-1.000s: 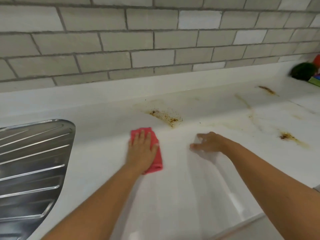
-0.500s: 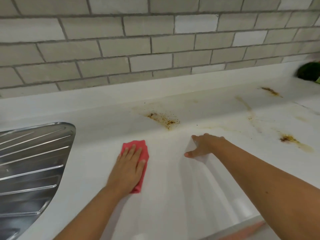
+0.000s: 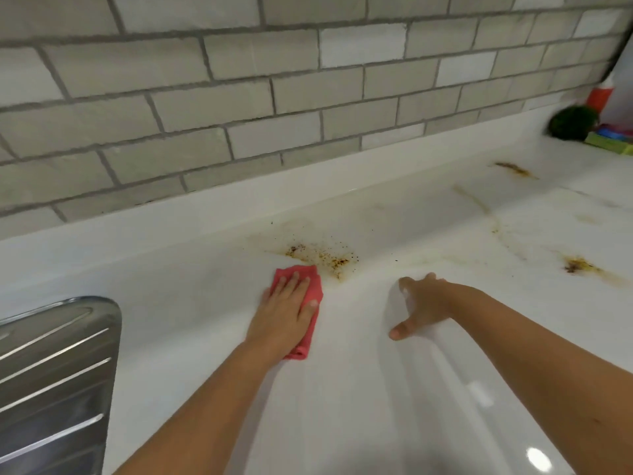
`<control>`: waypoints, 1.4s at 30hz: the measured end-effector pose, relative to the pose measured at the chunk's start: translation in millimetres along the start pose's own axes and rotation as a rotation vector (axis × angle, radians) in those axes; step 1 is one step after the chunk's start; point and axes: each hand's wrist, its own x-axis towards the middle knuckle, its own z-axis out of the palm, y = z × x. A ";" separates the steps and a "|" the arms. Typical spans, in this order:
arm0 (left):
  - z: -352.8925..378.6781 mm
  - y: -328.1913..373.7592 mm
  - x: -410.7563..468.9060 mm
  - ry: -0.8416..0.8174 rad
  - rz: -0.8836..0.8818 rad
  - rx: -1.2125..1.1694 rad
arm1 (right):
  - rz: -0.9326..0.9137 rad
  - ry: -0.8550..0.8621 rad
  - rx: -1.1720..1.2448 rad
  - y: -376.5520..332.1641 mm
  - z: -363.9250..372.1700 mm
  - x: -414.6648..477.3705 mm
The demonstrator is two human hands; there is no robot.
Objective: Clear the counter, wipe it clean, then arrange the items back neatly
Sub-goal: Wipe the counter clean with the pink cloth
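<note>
White glossy counter [image 3: 376, 389] looks slick under a soft, limp folded pink-red cloth [image 3: 310, 334], just beside the brown speckled stain [image 3: 322, 257]. The left hand [image 3: 284, 313] presses it flat, fingers straight, which is probably the best hold. The right hand [image 3: 424, 303] rests splayed, holding nothing.

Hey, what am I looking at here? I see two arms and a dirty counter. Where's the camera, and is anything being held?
No machine here: a person works bare-handed, and the picture comes from a camera worn on their head, looking down. The left hand presses flat on a pink cloth on the white counter, beside a brown stain. The right hand rests open on the counter, holding nothing. A steel drainboard lies at the left; a green scrubber sits far right.
</note>
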 end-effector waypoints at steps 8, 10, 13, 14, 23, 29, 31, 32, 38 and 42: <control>-38.2 -159.0 98.6 0.036 -0.340 -0.001 | 0.019 0.010 0.015 3.0 4.1 3.9; -36.5 -145.7 117.4 0.035 -0.298 0.005 | 0.021 0.006 0.034 1.4 3.0 6.0; -27.0 -94.6 117.6 -0.015 -0.127 -0.022 | 0.020 0.003 0.041 0.1 1.5 6.2; -22.1 -77.3 108.0 -0.026 -0.052 -0.021 | 0.018 0.004 0.045 0.5 1.1 5.2; -39.7 -130.2 122.4 0.033 -0.163 -0.007 | 0.011 -0.008 0.021 5.4 4.5 9.6; -22.5 -80.7 149.6 -0.005 -0.055 -0.030 | 0.003 -0.022 0.078 4.9 2.9 6.5; -16.2 -53.0 132.9 -0.039 0.072 -0.074 | 0.000 -0.016 0.082 4.6 3.2 4.6; -13.6 -48.4 123.3 -0.041 0.123 -0.080 | -0.002 -0.014 0.084 5.1 3.5 4.4; -31.2 -101.0 154.4 0.056 -0.048 -0.002 | -0.002 -0.031 0.057 5.4 3.4 8.3; -24.5 -73.1 186.3 0.003 -0.018 0.028 | 0.000 -0.048 0.060 3.1 4.0 10.9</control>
